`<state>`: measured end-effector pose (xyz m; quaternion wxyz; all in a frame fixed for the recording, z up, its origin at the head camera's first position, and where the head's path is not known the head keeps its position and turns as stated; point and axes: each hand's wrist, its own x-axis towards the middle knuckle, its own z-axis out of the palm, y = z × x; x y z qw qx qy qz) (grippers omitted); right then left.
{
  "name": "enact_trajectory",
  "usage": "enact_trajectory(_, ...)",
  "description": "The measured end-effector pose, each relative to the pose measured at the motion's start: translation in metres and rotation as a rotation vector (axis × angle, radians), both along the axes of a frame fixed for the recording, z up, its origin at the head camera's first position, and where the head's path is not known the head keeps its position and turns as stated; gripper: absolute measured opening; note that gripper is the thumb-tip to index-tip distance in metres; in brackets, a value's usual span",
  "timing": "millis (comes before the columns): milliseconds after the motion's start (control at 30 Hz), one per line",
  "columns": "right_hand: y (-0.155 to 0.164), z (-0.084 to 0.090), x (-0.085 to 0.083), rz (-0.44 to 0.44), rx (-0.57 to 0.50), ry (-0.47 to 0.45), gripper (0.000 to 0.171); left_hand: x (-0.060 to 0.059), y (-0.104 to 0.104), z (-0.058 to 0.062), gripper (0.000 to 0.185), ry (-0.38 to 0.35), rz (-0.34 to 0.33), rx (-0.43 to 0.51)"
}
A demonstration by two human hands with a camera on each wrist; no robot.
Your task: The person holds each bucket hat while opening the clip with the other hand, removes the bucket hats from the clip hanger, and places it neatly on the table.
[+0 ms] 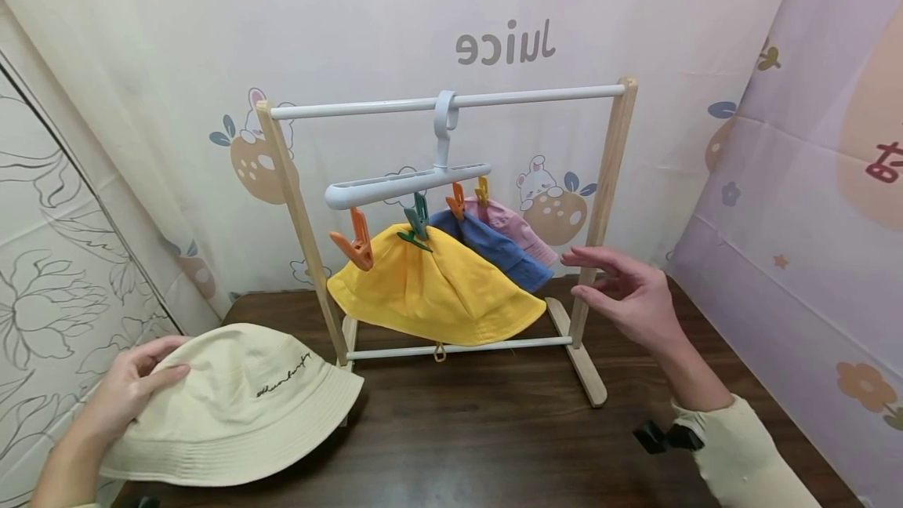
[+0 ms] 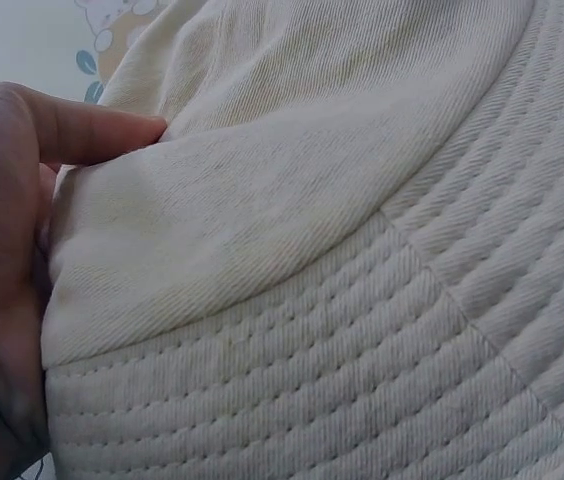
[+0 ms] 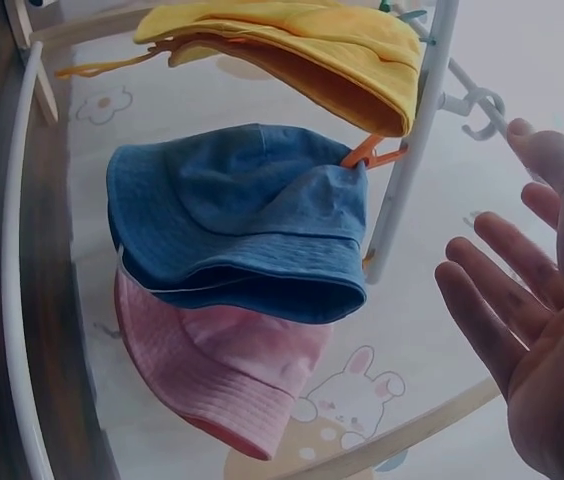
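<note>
mirrored "juice" lettering (image 1: 505, 43) loomed behind!
fingers of the left hand (image 1: 127, 382) pinched the cream twill hat (image 1: 233, 414), cursive (image 1: 284, 375) unclear, beside the wooden rack (image 1: 610, 171); the right hand (image 1: 632, 296) hovered, fingers loose!

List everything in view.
Cream hat: 1, cream, front left
Yellow hat: 1, yellow, hung nearest
Blue hat: 1, blue, hung middle
Pink hat: 1, pink, hung farthest
Table: 1, brown, below
Rack: 1, wood/white, on table
Hanger: 1, pale grey, on rack
Orange clips: 2, orange, hanger
Green clip: 1, green, hanger
Yellow clip: 1, yellow, hanger
Backdrop: count unclear, pale, behind rack
Right sleeve: 1, cream, forearm
Black gear: count unclear, by sleeve
Left hand: 1, gripping cream hat
Right hand: 1, near rack
</note>
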<state>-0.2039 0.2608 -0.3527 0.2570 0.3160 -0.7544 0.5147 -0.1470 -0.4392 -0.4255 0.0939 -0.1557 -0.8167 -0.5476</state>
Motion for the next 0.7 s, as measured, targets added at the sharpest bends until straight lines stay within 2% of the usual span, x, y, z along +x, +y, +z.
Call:
enact_trajectory(233,-0.0042,0.0025,-0.0021,0.042,-0.046,-0.004,0.078,-0.0031,0.0003,0.0023,0.062,-0.020,0.039,-0.068)
enact_trajectory(433,-0.0069,0.0030,-0.0042,0.084,-0.052,-0.005,0.079,-0.0040,0.0022,0.0035,0.057,-0.039,0.118,-0.184)
enact_trajectory(700,-0.0081,0.0036,-0.0032,0.100,-0.065,-0.017,0.083,-0.0082,0.0068,0.0070,0.041,-0.058,0.142,-0.255)
